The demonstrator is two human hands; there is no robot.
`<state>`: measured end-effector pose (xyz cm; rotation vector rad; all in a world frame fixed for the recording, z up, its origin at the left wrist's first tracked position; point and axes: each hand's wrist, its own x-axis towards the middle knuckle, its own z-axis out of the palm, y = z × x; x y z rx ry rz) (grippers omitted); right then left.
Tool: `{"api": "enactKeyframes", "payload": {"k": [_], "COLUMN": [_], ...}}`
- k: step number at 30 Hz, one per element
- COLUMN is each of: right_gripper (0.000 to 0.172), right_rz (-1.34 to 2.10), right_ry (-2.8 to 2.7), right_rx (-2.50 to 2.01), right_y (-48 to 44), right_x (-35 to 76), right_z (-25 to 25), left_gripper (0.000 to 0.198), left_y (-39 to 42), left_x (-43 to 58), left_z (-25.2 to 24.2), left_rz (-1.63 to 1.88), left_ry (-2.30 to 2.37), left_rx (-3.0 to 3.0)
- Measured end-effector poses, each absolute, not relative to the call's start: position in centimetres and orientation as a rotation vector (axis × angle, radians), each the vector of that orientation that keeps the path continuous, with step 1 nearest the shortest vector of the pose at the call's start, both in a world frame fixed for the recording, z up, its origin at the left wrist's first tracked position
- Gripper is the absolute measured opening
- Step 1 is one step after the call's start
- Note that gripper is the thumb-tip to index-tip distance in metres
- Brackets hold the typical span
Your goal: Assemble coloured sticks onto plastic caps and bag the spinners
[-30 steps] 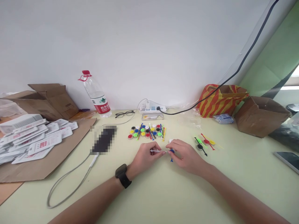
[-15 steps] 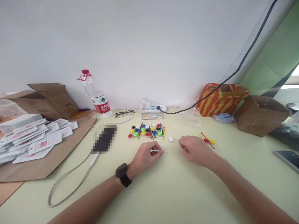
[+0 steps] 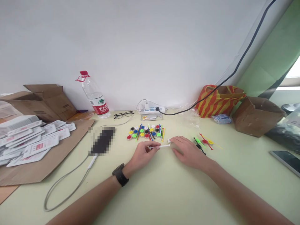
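Observation:
My left hand (image 3: 143,153), with a black watch on its wrist, pinches a thin white stick (image 3: 161,146) that points right. My right hand (image 3: 186,150) lies beside the stick's tip, its fingers curled on a small white round cap (image 3: 169,140). Just beyond both hands lies a cluster of coloured caps and sticks (image 3: 145,132). To the right of my right hand lie a few assembled pieces (image 3: 203,141) in black, green, red and yellow.
A blurred phone (image 3: 102,141) with a grey cable lies to the left, near cardboard with white packets (image 3: 32,139). A water bottle (image 3: 95,96), glasses (image 3: 123,114) and a power strip (image 3: 151,110) stand at the wall. A striped bag (image 3: 219,100), a cardboard box (image 3: 256,116) and another phone (image 3: 286,159) are right.
My right hand swung out to the right with the blue piece, left it there, then came back to the white cap by the stick's tip. My left hand kept hold of the white stick.

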<state>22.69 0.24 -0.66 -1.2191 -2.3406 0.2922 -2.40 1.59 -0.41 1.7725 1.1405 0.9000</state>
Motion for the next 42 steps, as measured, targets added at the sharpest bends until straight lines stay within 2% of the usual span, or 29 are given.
{"api": "enactKeyframes", "payload": {"k": [2, 6, 7, 12, 16, 20, 28, 42], "right_gripper": [0.036, 0.011, 0.01, 0.027, 0.028, 0.027, 0.009, 0.011], "right_rz": [0.433, 0.768, 0.827, 1.049, 1.257, 1.261, 1.266, 1.349], "right_ry": [-2.314, -2.175, -2.108, -1.765, -1.766, -1.683, -1.561, -1.749], "right_rx": [-1.173, -1.141, -1.174, -1.192, -1.061, -1.098, -1.357, -1.291], "right_y": [0.2, -0.2, -0.3, -0.3, -0.2, 0.0, 1.1, 0.9], "right_x": [22.6, 21.9, 21.7, 21.2, 21.0, 21.1, 21.9, 21.4], "right_z": [-0.4, 0.3, 0.4, 0.4, 0.7, 0.9, 0.1, -0.4], "left_gripper": [0.031, 0.031, 0.031, 0.03, 0.03, 0.033, 0.027, 0.025], "left_y": [1.7, 1.8, 1.8, 1.6, 1.5, 1.5, 1.4, 0.8], "left_x": [-2.4, -2.4, -2.4, -2.4, -2.2, -2.2, -2.1, -2.1], "left_z": [-0.3, 0.0, 0.0, 0.0, -0.1, -0.4, -0.5, -0.7], "left_rz": [0.934, 0.936, 0.925, 0.893, 0.884, 0.952, 0.914, 0.844], "left_ry": [1.113, 1.076, 1.069, 1.025, 1.033, 1.137, 1.177, 1.127], "left_rx": [1.737, 1.706, 1.706, 1.765, 1.83, 1.847, 1.876, 2.108]}}
